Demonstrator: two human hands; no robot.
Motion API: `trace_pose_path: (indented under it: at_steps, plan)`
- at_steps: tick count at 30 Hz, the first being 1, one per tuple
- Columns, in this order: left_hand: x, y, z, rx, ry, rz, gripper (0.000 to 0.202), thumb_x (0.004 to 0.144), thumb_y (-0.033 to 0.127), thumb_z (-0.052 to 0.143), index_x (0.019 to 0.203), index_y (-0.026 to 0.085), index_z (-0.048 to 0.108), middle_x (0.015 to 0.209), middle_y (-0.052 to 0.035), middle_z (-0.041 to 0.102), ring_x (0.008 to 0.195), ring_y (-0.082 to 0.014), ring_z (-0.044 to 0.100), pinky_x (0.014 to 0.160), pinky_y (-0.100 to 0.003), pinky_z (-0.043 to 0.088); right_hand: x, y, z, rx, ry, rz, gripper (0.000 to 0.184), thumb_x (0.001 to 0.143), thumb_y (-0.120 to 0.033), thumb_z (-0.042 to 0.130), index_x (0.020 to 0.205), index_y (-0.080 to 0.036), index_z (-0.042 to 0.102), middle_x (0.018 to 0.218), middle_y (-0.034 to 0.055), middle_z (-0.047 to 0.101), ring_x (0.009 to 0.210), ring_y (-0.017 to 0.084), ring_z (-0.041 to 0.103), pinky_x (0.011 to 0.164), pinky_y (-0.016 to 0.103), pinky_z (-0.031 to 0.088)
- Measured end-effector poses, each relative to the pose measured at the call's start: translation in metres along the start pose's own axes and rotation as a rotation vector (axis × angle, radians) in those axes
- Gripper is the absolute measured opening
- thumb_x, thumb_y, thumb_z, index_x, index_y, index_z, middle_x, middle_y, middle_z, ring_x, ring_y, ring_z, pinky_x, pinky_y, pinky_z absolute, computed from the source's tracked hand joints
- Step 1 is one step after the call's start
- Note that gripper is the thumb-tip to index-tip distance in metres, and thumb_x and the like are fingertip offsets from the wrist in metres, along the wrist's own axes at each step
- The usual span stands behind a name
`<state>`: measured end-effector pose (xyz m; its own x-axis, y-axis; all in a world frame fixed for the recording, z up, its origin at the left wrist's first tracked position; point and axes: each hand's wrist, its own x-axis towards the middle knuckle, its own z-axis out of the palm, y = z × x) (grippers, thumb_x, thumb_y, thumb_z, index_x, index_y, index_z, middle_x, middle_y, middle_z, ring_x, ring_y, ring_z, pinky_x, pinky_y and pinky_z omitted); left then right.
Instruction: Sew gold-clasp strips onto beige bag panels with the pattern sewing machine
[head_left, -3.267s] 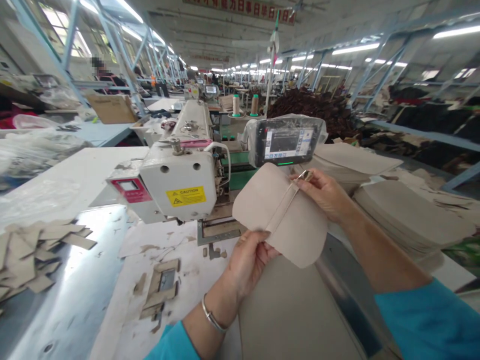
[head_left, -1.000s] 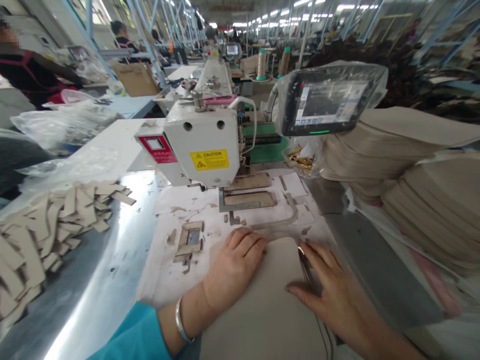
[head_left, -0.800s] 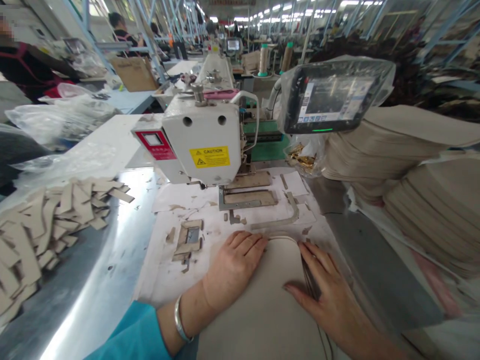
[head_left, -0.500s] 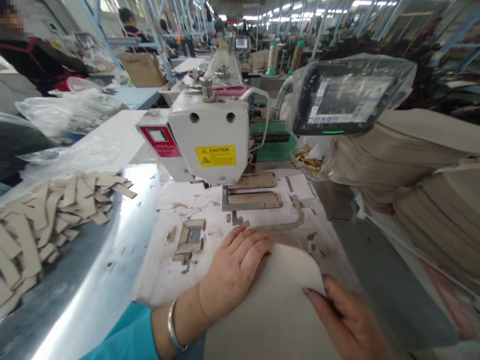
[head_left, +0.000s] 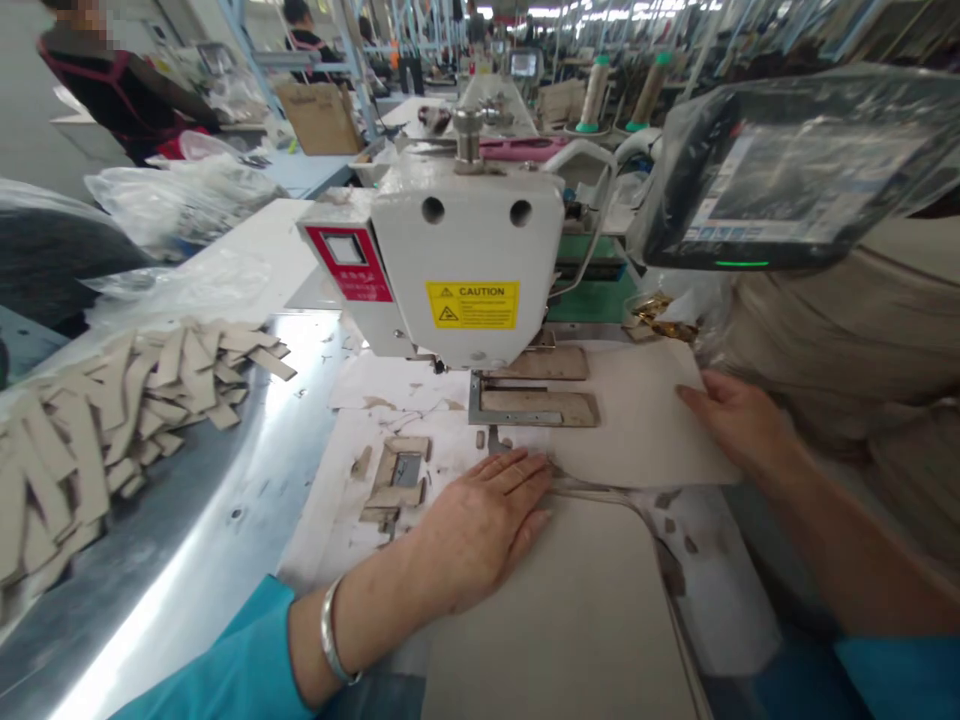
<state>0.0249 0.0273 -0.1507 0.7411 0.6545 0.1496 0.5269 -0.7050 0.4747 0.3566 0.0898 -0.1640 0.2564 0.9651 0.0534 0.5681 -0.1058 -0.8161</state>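
Observation:
My right hand point(head_left: 739, 415) pinches the right edge of a beige fabric panel point(head_left: 637, 420), which lies flat beside the metal clamp frame point(head_left: 517, 415) of a white sewing machine point(head_left: 465, 255). My left hand point(head_left: 491, 525) rests with fingers stretched out at the top left edge of a stack of beige panels point(head_left: 555, 600) in front of me. Its fingertips reach the near left corner of the held panel; whether they press on it I cannot tell. A small frame-shaped template point(head_left: 394, 480) lies left of my left hand.
Loose beige strips point(head_left: 180, 380) are heaped on the metal table point(head_left: 247, 500) at left. A plastic-wrapped control screen point(head_left: 795, 180) overhangs the right side, above tall stacks of beige panels point(head_left: 832, 330). A person point(head_left: 124, 85) stands far left.
My right hand has moved forward, carrying one panel from the front stack to beside the clamp frame. My left hand has flattened out near the stack's edge. The view has shifted slightly.

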Motion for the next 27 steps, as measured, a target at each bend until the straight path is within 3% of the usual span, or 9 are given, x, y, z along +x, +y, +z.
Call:
trace_pose_path:
  at_steps: [3,5,10,12,14,17,20,22,27]
  plan:
    - [-0.002,-0.011,-0.001,0.029,-0.041,-0.041,0.048,0.098,0.030,0.042,0.139,0.006,0.050,0.146,-0.0184,0.047,0.138,-0.0302,0.042,0.117,-0.045,0.034,0.024,-0.008,0.040,-0.084,-0.060,-0.001,0.024,0.081,-0.041,0.057,0.087,-0.020,0.068,0.068,0.0047,0.069,0.057,0.024,0.062,0.051,0.034,0.045]
    - [-0.005,-0.015,0.000,0.060,-0.067,-0.090,0.052,0.099,0.034,0.042,0.141,0.004,0.047,0.148,-0.0200,0.043,0.140,-0.0316,0.038,0.117,-0.047,0.032,0.033,-0.014,0.061,-0.191,-0.042,-0.081,0.021,0.081,-0.038,0.056,0.087,-0.021,0.068,0.072,0.0057,0.069,0.066,0.027,0.064,0.058,0.036,0.048]
    - [-0.011,-0.017,0.002,0.121,-0.106,-0.171,0.056,0.099,0.041,0.042,0.142,0.005,0.045,0.152,-0.0178,0.040,0.143,-0.0296,0.034,0.119,-0.045,0.031,0.037,-0.025,0.087,-0.487,0.010,-0.208,0.022,0.085,-0.030,0.050,0.091,-0.019,0.068,0.085,0.0134,0.071,0.085,0.034,0.067,0.075,0.044,0.051]
    - [-0.011,-0.017,0.003,0.145,-0.108,-0.180,0.057,0.099,0.043,0.042,0.142,0.005,0.045,0.151,-0.0184,0.041,0.142,-0.0296,0.035,0.119,-0.045,0.031,0.035,-0.025,0.085,-0.507,0.001,-0.212,0.025,0.086,-0.030,0.050,0.097,-0.016,0.068,0.087,0.0159,0.071,0.086,0.036,0.068,0.076,0.047,0.052]
    - [-0.010,-0.019,0.005,0.156,-0.098,-0.175,0.057,0.099,0.044,0.041,0.141,0.006,0.046,0.150,-0.0183,0.042,0.141,-0.0298,0.037,0.119,-0.046,0.031,0.030,-0.022,0.077,-0.467,0.025,-0.257,0.035,0.086,-0.029,0.052,0.114,-0.011,0.063,0.097,0.0193,0.070,0.088,0.036,0.068,0.077,0.048,0.054]
    - [-0.005,-0.023,0.005,0.162,-0.071,-0.140,0.054,0.100,0.044,0.040,0.140,0.008,0.048,0.144,-0.0174,0.049,0.135,-0.0305,0.043,0.116,-0.048,0.035,0.010,-0.016,0.056,-0.374,0.040,-0.477,0.048,0.089,-0.026,0.053,0.133,-0.009,0.050,0.121,0.0220,0.064,0.101,0.032,0.067,0.087,0.047,0.055]
    - [0.002,-0.024,0.004,0.162,-0.032,-0.102,0.049,0.100,0.041,0.039,0.135,0.010,0.054,0.130,-0.0159,0.055,0.123,-0.0305,0.049,0.109,-0.049,0.042,-0.023,-0.011,0.037,-0.388,-0.163,-0.712,0.036,0.095,-0.024,0.049,0.129,-0.017,0.055,0.128,0.0156,0.062,0.119,0.028,0.060,0.103,0.045,0.049]
    - [0.006,-0.023,0.003,0.147,-0.034,-0.099,0.044,0.100,0.039,0.038,0.129,0.013,0.058,0.122,-0.0135,0.057,0.115,-0.0294,0.050,0.104,-0.049,0.045,-0.045,-0.007,0.030,-0.422,-0.280,-0.768,0.031,0.096,-0.023,0.048,0.125,-0.018,0.057,0.128,0.0134,0.062,0.122,0.026,0.057,0.105,0.044,0.047]
    - [0.009,-0.018,0.004,0.142,-0.082,-0.126,0.038,0.100,0.038,0.039,0.122,0.015,0.061,0.113,-0.0116,0.058,0.106,-0.0285,0.049,0.100,-0.051,0.045,-0.074,0.003,0.028,-0.459,-0.288,-0.769,0.027,0.096,-0.019,0.048,0.121,-0.014,0.057,0.124,0.0152,0.061,0.117,0.027,0.056,0.102,0.048,0.048]
